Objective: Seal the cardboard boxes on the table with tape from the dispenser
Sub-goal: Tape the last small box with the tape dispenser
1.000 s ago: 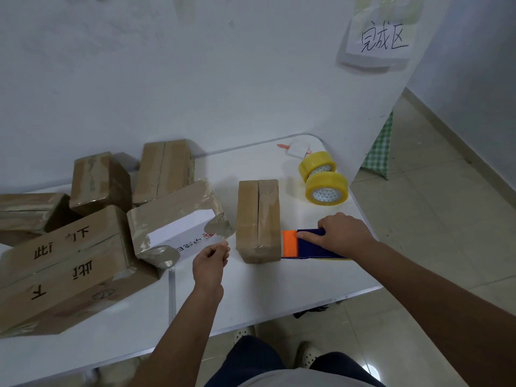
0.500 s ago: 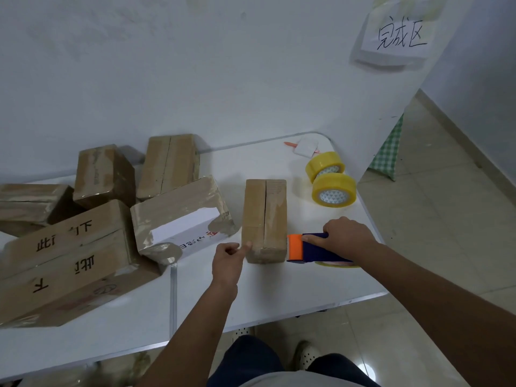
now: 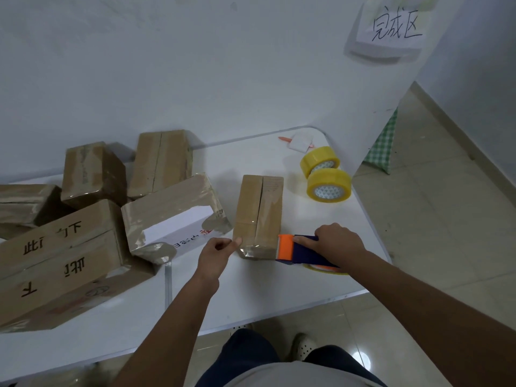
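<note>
At the left of the white surface finished boxes sit heaped aside. The left hand, a second ago clear of it, now pinches tape at the upright box — anchoring it — while the right hand grips the dispenser against its near corner.

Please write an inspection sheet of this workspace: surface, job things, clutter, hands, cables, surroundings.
Surface: white table.
Job things: small box upright, tape over its near end; tape dispenser at its right side.
Clutter: pile of boxes at left; two yellow tape rolls; paper and pen.
Hands: left hand pinches the tape end at the box; right hand grips the dispenser.
Cables: nothing seen.
Surroundings: white wall, handwritten sign, tiled floor.
</note>
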Action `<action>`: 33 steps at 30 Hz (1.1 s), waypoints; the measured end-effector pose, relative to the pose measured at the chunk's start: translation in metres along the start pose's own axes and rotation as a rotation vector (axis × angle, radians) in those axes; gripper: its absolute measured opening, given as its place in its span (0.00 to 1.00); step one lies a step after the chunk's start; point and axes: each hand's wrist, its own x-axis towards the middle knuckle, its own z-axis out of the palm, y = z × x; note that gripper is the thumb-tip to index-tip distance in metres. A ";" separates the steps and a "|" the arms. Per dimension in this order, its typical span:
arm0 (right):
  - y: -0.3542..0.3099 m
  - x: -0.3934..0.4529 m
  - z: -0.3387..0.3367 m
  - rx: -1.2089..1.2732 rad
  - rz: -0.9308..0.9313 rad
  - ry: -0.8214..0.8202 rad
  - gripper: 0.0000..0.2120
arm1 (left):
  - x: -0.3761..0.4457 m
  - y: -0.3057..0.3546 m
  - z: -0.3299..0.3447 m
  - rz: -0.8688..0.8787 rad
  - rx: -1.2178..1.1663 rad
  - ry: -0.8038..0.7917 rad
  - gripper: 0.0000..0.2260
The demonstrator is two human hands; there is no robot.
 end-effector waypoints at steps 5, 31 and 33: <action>0.002 0.000 0.003 0.008 0.022 0.001 0.33 | -0.001 -0.001 -0.022 0.084 0.029 -0.047 0.10; -0.004 -0.003 0.007 -0.027 0.006 0.028 0.31 | -0.006 0.019 -0.018 1.162 1.101 -0.104 0.27; -0.003 -0.004 0.008 -0.019 0.014 0.022 0.31 | -0.004 0.036 -0.002 1.126 1.087 -0.229 0.28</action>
